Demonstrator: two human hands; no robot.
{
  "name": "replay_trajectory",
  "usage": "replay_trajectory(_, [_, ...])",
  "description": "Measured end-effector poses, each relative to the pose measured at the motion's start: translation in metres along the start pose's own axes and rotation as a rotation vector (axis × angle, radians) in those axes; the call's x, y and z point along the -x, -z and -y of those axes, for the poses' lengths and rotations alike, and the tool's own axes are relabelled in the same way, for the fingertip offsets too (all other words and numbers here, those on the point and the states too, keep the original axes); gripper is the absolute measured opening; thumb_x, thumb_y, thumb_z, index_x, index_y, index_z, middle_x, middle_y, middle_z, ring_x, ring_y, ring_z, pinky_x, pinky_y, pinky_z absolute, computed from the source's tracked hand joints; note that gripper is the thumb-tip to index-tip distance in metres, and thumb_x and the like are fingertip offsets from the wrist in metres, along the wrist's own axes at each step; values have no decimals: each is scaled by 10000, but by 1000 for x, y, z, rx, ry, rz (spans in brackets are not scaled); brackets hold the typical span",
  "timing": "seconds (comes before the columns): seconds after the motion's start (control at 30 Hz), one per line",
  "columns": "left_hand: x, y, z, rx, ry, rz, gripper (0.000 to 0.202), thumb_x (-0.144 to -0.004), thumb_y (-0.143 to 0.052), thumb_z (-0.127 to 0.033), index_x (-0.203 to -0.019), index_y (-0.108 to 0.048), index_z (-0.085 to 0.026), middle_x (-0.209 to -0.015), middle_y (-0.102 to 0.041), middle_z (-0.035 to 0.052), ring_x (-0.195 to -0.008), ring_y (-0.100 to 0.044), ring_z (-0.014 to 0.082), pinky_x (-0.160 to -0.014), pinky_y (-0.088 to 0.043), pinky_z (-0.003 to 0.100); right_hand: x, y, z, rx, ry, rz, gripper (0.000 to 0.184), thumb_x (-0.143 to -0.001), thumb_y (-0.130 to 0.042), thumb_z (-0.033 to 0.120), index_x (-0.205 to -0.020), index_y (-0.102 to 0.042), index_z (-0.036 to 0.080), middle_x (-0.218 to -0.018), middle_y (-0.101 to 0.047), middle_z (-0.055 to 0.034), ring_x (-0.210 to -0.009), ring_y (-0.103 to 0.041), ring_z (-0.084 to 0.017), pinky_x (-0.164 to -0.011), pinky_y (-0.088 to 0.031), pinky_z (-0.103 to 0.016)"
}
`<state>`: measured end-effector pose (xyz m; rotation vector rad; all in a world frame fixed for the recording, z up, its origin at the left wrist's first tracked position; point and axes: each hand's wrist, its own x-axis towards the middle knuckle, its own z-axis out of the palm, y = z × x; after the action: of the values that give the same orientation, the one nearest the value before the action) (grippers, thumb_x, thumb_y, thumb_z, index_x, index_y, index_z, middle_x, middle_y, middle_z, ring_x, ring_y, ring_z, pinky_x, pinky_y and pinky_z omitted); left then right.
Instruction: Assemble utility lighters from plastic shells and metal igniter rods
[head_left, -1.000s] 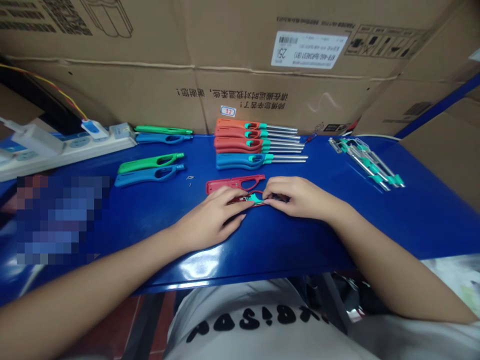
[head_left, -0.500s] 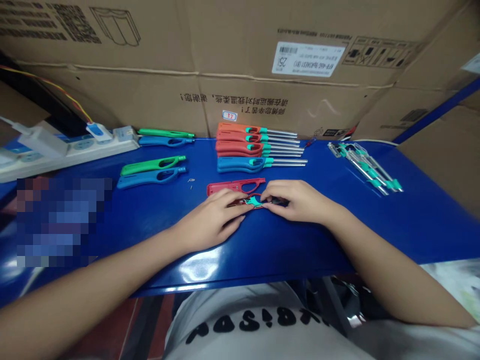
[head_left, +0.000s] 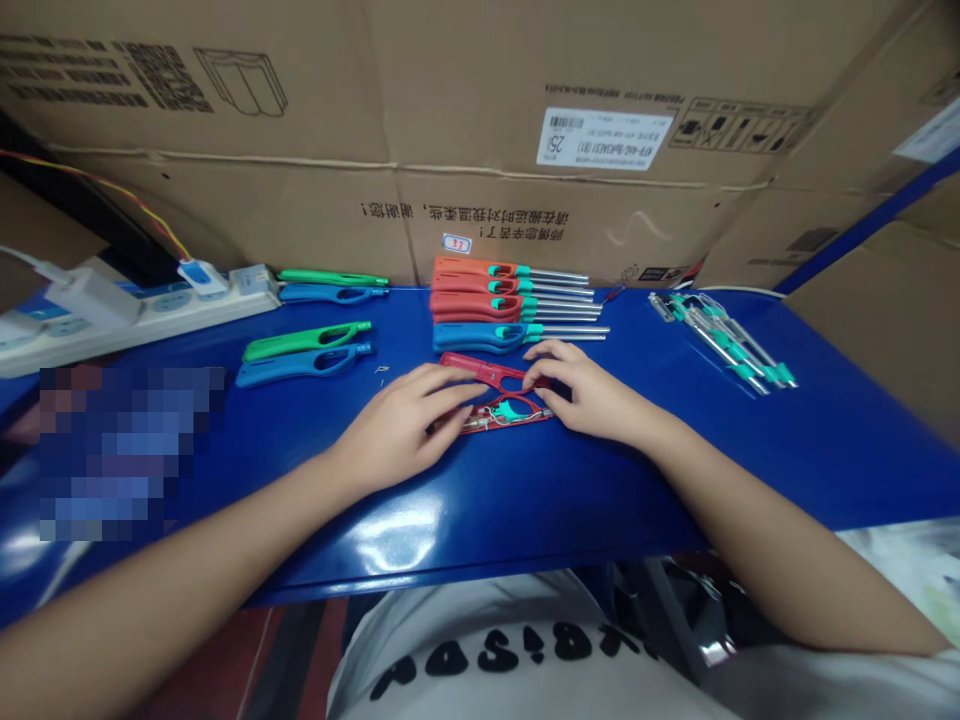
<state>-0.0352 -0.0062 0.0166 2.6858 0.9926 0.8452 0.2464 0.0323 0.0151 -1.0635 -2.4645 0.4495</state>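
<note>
A red lighter half-shell (head_left: 495, 424) lies on the blue table with a teal trigger (head_left: 514, 409), thin wire and metal parts seated in it. My left hand (head_left: 412, 420) closes its thumb and fingers on the left end of this half-shell, hiding that end. Just beyond it is the matching red cover half (head_left: 476, 368), slanted, its left end farther from me. My right hand (head_left: 589, 393) pinches the right end of this cover between curled fingers and thumb. The fingertips partly hide both right ends.
Behind my hands are stacked assembled lighters (head_left: 480, 305) in orange, red and blue. Green and blue shells (head_left: 304, 355) and small metal pins (head_left: 382, 370) sit to the left, near a power strip (head_left: 165, 305). Metal tube assemblies (head_left: 724, 340) lie right; a cardboard wall (head_left: 300, 180) stands behind.
My right hand has left the teal trigger area and taken the cover half's right end. The cover has shifted right and become slanted. My left hand has slid slightly left, showing more inner parts.
</note>
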Motion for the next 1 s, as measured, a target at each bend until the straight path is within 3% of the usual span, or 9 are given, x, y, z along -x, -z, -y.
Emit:
replay_trajectory(0.13, [-3, 7, 7, -47, 26, -36, 351, -1004, -540, -222, -1338, -639, -176, -1288, -679, 122, -1190, -627, 268, -1003, -538, 446, -1, 5, -3, -97, -23, -42, 70, -865, -629, 142, -897, -653, 199, -1154, -616, -105, -1121, -610, -251, -1017, -493, -463])
replay_trajectory(0.27, [-4, 9, 9, -70, -3, -58, 358, -997, -566, -232, -1343, -635, -176, -1298, -673, 126, -1192, -613, 268, -1025, -521, 450, -3, 7, -1, -350, -156, -125, 84, -874, -662, 260, -916, -625, 197, -878, -643, -43, -793, -630, -182, -763, -545, -363])
replay_trajectory(0.43, [-3, 9, 12, -100, -35, -11, 409, -976, -632, -321, -1359, -629, -178, -1303, -656, 142, -1204, -594, 294, -1013, -515, 466, -6, 9, 5, -823, -392, -9, 277, -801, -760, 369, -944, -607, 189, -756, -641, -1, -674, -655, -140, -660, -552, -291])
replay_trajectory(0.53, [-1, 8, 13, -106, -27, 11, 408, -984, -617, -336, -1357, -633, -170, -1219, -670, 146, -1130, -618, 287, -926, -545, 439, -6, 9, 7, -930, -438, 57, 306, -789, -771, 372, -976, -617, 185, -750, -654, 2, -657, -655, -132, -659, -558, -283])
replay_trajectory(0.63, [-1, 9, 11, -92, -30, 16, 397, -1003, -577, -310, -1358, -631, -141, -1154, -679, 144, -1066, -634, 265, -885, -549, 410, -4, 8, 11, -796, -346, 62, 335, -837, -730, 371, -1097, -637, 180, -807, -647, -3, -670, -626, -127, -637, -528, -272])
replay_trajectory(0.8, [-2, 13, 7, -72, -27, 104, 389, -1004, -569, -367, -1305, -667, -141, -1094, -716, 121, -985, -658, 250, -869, -535, 401, 0, 6, 15, -287, -44, 33, 359, -883, -718, 333, -1210, -673, 192, -960, -690, -47, -846, -624, -171, -781, -505, -310])
replay_trajectory(1.0, [-3, 14, 6, -55, -15, 210, 352, -995, -575, -388, -1241, -696, -168, -1098, -721, 109, -992, -664, 245, -869, -528, 376, -1, 8, 14, -203, 83, 96, 332, -896, -720, 318, -1202, -668, 198, -1079, -681, -83, -976, -643, -202, -871, -525, -337])
